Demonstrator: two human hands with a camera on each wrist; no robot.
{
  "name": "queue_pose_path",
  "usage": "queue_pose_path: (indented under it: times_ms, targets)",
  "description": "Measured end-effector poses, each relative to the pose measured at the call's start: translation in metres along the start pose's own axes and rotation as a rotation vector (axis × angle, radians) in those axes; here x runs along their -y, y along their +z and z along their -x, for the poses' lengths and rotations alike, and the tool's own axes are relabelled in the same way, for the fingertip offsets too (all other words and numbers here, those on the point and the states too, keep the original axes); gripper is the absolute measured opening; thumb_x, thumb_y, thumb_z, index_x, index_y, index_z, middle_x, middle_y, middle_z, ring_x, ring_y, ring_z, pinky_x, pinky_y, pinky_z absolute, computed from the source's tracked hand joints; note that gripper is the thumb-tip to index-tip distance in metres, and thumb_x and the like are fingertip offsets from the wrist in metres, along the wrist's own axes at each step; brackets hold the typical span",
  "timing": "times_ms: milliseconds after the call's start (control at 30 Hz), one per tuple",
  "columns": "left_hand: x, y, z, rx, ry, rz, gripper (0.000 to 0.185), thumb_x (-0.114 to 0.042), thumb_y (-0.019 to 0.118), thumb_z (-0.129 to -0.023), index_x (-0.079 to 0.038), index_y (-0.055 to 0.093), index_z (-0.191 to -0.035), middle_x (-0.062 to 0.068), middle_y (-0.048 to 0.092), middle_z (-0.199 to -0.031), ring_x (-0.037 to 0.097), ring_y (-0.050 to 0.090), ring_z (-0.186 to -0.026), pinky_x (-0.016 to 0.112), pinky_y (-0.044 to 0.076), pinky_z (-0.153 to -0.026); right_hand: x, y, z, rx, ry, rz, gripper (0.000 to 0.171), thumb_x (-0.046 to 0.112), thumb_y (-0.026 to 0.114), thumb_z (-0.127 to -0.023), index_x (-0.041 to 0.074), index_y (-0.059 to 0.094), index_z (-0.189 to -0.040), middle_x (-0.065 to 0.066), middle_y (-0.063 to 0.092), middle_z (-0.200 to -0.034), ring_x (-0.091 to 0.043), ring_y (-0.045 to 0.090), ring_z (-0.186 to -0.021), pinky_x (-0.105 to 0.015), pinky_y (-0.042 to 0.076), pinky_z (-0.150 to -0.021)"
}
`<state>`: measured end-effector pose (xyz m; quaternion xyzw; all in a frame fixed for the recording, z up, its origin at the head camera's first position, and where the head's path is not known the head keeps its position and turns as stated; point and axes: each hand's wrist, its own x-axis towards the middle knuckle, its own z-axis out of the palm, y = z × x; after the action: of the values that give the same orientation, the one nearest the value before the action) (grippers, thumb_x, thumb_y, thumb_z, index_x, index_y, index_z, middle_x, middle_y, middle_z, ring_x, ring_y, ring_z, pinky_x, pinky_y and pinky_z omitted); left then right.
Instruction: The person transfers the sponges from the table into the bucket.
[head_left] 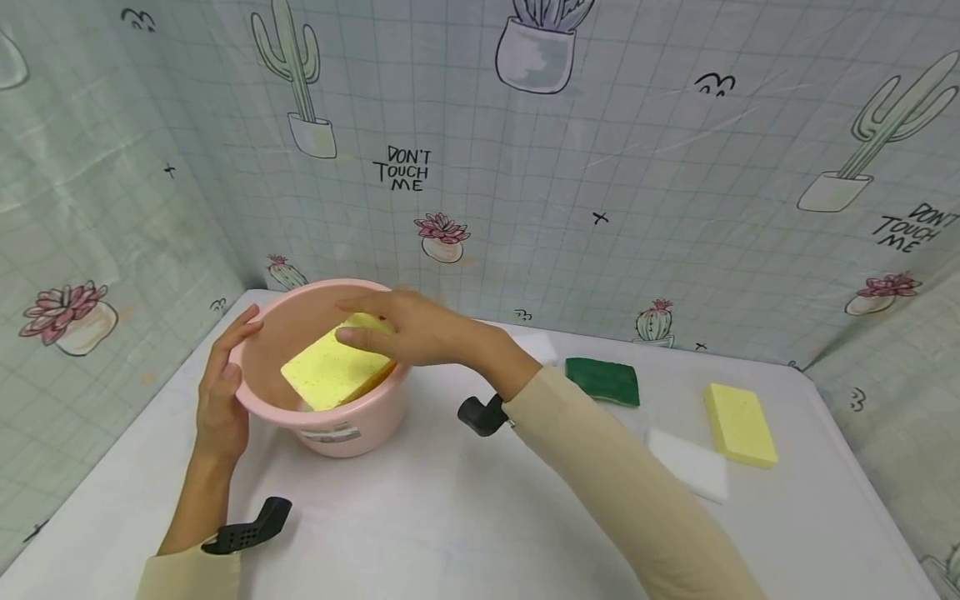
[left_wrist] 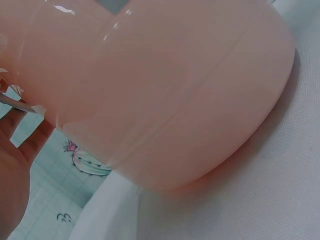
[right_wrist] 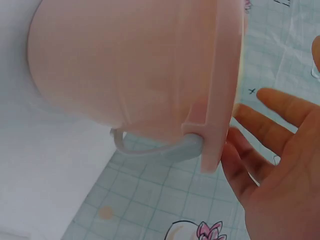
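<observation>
A pink bucket (head_left: 341, 437) stands at the left of the white table, with a pale label on its side. My left hand (head_left: 222, 392) holds its left rim; the left wrist view shows the fingers (left_wrist: 37, 140) at the edge beside the handle. Inside the bucket leans a yellow sponge (head_left: 330, 367), tilted, its upper end near the right rim. Over that end is my right hand (head_left: 420, 329), its thumb overlapping the sponge in the head view. In the right wrist view, the right fingers (right_wrist: 270, 130) are spread and relaxed beside the bucket's rim (right_wrist: 227, 75).
To the right lie a dark green scouring pad (head_left: 603, 381), a white sponge block (head_left: 688, 464) and another yellow sponge (head_left: 741, 425). Another white piece (head_left: 536, 347) shows partly behind the right forearm. A cactus-print sheet (head_left: 480, 167) hangs behind the table and along its sides.
</observation>
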<state>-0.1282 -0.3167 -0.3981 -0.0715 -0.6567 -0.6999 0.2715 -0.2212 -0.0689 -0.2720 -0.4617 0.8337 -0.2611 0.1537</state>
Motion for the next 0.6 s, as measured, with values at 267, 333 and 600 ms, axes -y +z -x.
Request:
queue_pose_path:
  times_ms: [267, 333, 600]
  targets:
    - [-0.002, 0.001, -0.001, 0.032, 0.038, 0.03, 0.049, -0.03, 0.046, -0.092, -0.003, 0.051, -0.133, 0.009, 0.03, -0.152, 0.026, 0.023, -0.139, 0.022, 0.032, -0.104, -0.008, -0.004, 0.007, -0.087, -0.023, 0.123, 0.059, 0.056, 0.042, -0.095, 0.019, 0.049, -0.141, 0.005, 0.046, -0.142, -0.017, 0.029, -0.125, -0.034, 0.03, -0.101]
    - [-0.001, 0.001, 0.0, 0.034, 0.042, 0.034, 0.049, -0.03, 0.046, -0.092, -0.003, 0.051, -0.133, 0.009, 0.03, -0.152, 0.026, 0.023, -0.139, 0.021, 0.032, -0.104, -0.01, -0.005, 0.012, -0.102, -0.03, 0.116, 0.058, 0.055, 0.044, -0.095, 0.019, 0.051, -0.14, 0.004, 0.047, -0.141, -0.017, 0.029, -0.126, -0.036, 0.029, -0.102]
    - [-0.002, 0.0, 0.0, 0.031, 0.038, 0.032, 0.05, -0.03, 0.046, -0.092, -0.003, 0.051, -0.133, 0.009, 0.03, -0.152, 0.026, 0.022, -0.14, 0.026, 0.028, -0.108, -0.019, -0.006, 0.035, -0.168, -0.039, 0.09, 0.052, 0.049, 0.046, -0.097, 0.017, 0.053, -0.137, 0.005, 0.05, -0.137, -0.015, 0.033, -0.126, -0.033, 0.03, -0.103]
